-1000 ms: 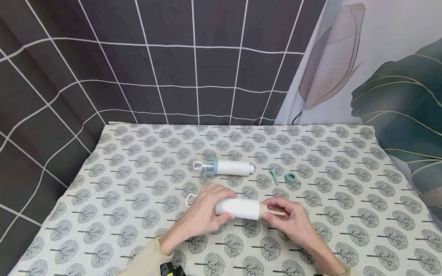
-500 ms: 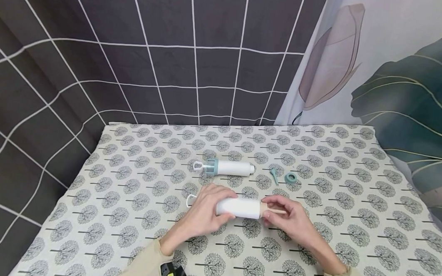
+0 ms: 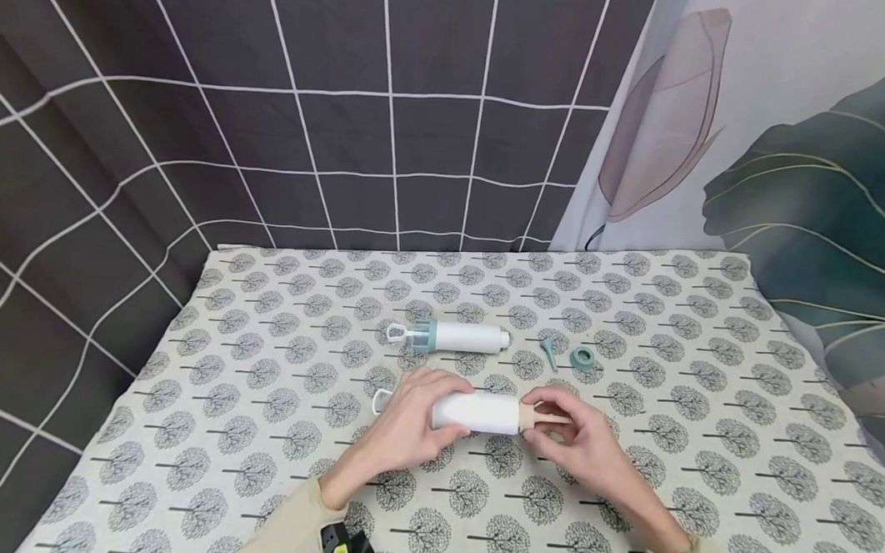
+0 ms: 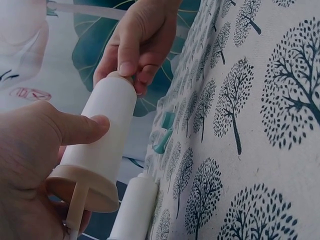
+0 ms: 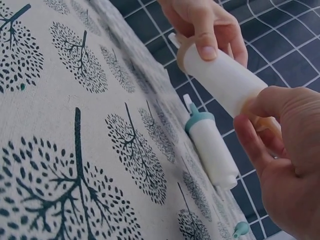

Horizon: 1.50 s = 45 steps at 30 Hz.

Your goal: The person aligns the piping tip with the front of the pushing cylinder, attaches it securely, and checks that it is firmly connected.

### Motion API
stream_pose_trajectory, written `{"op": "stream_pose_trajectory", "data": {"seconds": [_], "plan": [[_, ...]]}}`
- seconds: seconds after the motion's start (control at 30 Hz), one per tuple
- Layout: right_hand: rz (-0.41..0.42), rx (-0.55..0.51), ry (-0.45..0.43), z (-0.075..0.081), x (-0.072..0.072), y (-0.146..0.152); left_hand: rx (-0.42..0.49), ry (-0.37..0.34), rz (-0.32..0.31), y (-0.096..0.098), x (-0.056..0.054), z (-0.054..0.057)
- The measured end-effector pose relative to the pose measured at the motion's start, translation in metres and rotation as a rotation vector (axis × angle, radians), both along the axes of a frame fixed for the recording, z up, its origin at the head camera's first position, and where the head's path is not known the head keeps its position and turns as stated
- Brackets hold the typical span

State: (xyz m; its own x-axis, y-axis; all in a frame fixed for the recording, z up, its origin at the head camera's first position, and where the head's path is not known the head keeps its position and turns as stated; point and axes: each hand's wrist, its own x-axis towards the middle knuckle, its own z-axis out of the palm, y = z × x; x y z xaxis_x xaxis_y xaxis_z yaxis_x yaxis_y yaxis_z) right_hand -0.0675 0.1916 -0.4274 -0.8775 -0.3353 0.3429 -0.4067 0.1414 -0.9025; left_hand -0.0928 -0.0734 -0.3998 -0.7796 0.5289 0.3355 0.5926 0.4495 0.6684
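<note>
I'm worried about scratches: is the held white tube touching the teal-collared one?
Apart. The head view shows a strip of patterned cloth between the held white tube and the teal-collared tube.

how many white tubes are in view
2: the beige-ended tube, held by the left grip and right grip, and the teal-ended tube, lying on the cloth beyond it. No others show.

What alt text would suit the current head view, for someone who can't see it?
A white cylinder is held sideways over a tree-print cloth: the left hand grips its body, the right hand pinches its beige end piece. Beyond it lie a second, teal-collared cylinder, a small teal tapered piece and a teal ring.
</note>
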Motion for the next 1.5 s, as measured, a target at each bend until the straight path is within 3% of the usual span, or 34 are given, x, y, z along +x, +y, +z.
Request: {"op": "stream_pose_trajectory", "data": {"seconds": [0.23,0.67,0.93,1.33,1.5], "plan": [[-0.031,0.012,0.003,-0.0013,0.0002,-0.0003,0.005,0.012,0.000,0.0000,0.0002,0.0002],[-0.056,0.051,-0.074,-0.0004,0.0001,0.0013,-0.006,0.039,-0.003,-0.0006,0.0009,-0.0008],[-0.051,0.018,-0.127,0.0000,0.0013,0.0005,-0.014,0.056,-0.001,-0.0002,0.0003,-0.0021],[-0.071,0.019,-0.085,-0.0007,0.0030,-0.0008,-0.035,0.047,0.005,-0.0001,0.0019,0.0006],[-0.045,-0.004,-0.138,0.0006,0.0030,-0.0017,-0.044,0.040,0.006,-0.0003,0.0022,-0.0005]]}}
